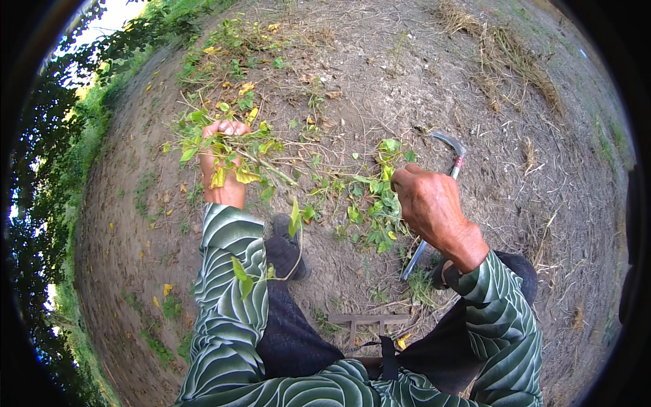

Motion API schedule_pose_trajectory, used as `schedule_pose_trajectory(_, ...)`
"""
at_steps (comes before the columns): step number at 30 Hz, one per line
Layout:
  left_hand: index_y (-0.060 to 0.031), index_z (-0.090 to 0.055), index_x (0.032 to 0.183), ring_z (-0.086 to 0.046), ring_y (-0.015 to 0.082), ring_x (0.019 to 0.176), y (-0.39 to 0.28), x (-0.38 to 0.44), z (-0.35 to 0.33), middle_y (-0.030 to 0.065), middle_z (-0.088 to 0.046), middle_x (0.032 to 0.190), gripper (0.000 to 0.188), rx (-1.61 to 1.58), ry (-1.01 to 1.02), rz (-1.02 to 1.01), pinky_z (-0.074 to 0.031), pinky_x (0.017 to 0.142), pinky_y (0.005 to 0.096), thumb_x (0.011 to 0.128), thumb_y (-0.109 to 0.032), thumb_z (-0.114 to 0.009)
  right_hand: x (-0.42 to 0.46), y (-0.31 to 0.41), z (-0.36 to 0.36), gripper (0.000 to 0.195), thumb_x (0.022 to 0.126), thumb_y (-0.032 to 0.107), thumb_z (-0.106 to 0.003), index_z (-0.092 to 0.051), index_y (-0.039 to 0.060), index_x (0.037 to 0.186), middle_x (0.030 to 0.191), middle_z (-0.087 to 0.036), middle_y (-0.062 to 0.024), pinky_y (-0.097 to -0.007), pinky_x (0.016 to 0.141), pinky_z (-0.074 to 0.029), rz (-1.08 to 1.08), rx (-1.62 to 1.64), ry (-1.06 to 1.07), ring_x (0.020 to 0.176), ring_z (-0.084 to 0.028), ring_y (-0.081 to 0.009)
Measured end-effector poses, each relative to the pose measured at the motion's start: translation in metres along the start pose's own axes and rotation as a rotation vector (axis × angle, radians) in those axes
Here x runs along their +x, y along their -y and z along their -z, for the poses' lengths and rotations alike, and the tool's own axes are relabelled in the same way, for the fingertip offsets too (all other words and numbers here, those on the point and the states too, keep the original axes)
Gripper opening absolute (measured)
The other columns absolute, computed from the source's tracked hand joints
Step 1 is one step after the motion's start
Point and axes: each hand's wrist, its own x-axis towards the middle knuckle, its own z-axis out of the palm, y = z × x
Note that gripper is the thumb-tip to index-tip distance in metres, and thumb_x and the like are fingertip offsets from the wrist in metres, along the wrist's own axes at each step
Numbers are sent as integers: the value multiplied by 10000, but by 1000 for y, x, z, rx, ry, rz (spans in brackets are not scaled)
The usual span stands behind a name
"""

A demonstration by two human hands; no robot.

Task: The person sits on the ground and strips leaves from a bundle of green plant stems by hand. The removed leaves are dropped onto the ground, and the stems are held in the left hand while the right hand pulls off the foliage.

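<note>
A tangle of leafy vines (264, 163), with green and yellowing leaves and a thick pale stem, is in the grip of my left hand (224, 135). One long runner dangles from it over my left shoe and sleeve. My right hand (430, 203) has its fingers curled in beside a clump of green vine leaves (376, 208) on the ground. Its fingertips are hidden, so whether they grip a stem cannot be seen. Below that hand a sickle (454, 165) lies on the soil, with a curved blade, a red band and a metal handle partly covered by my hand.
More vines with yellow leaves (239, 56) spread over the dry soil (381, 96) ahead. Dry straw (519, 61) lies at the far right. Between my legs is a low frame (368, 319). My shoe (287, 249) is left of centre. Dense greenery (76, 152) lines the left.
</note>
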Motion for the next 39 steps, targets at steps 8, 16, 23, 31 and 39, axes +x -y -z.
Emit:
schedule_pose_trajectory(8,-67,-433,727,-422,169,612,1,-4,-5,38,-445,679,150,79,9,-57,-389,643,332,835,-58,-536,12,-3,3,178,810,88,-519,-649,-28,773,687,-624,-218,-421,645,-503,-344,450,-1,653,-639,-355)
schedule_pose_trajectory(16,-68,-420,746,-415,166,610,13,-8,-17,32,-436,686,138,54,-10,-86,-385,638,327,854,-72,-505,18,-7,13,203,806,104,-531,-675,-34,844,697,-622,-227,-389,650,-495,-374,443,-116,634,-635,-324)
schedule_pose_trajectory(23,-77,-408,738,-417,170,608,15,-8,-19,29,-418,673,146,104,-41,-117,-387,628,335,851,-71,-502,22,-11,12,171,813,71,-523,-658,-34,802,663,-622,-176,-370,590,-479,-266,328,-265,573,-607,-272)
schedule_pose_trajectory(31,-85,-406,725,-408,165,593,-17,-7,-11,26,-412,669,160,69,-45,-223,-387,619,331,838,-73,-519,16,-41,43,203,867,92,-497,-663,1,796,631,-595,-73,-288,489,-406,-540,380,-322,550,-507,-123)
schedule_pose_trajectory(39,-97,-425,748,-442,155,620,4,-3,-12,19,-453,712,161,227,43,-233,-402,621,330,873,-108,-527,12,16,7,323,947,303,-522,-677,20,917,679,-587,-50,-265,476,-438,-397,828,393,555,-516,-108)
